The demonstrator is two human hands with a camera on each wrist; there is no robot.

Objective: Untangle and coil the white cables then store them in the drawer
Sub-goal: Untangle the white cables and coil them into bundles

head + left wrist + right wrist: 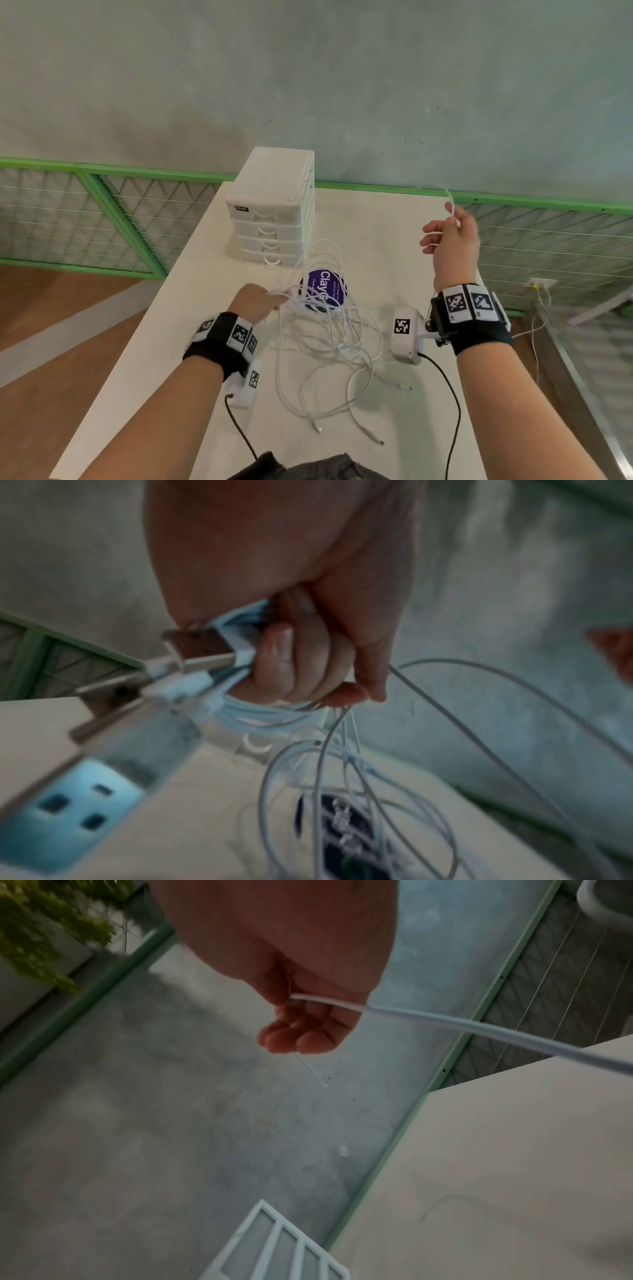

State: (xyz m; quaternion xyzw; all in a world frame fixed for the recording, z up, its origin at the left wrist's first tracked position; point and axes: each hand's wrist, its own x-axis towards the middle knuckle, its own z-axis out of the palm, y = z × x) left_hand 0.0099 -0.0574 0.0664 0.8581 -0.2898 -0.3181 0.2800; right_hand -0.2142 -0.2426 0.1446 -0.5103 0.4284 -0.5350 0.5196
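A tangle of white cables point(329, 342) lies on the white table point(178, 335) in front of a small white drawer unit point(270, 209), whose drawers are all closed. My left hand point(257, 303) grips a bunch of the cables point(253, 712) low over the table, with USB plugs point(202, 647) sticking out of the fist. My right hand point(452, 240) is raised at the right and pinches a single white cable point(445, 1023), its end point(449, 200) poking up above the fingers. The left hand point(308, 653) is curled tight round its strands.
A round purple sticker point(323, 289) lies on the table under the cables. Loose plug ends point(317, 428) trail toward the near edge. A green-framed mesh railing point(102, 212) runs behind the table, and a grey wall stands beyond it.
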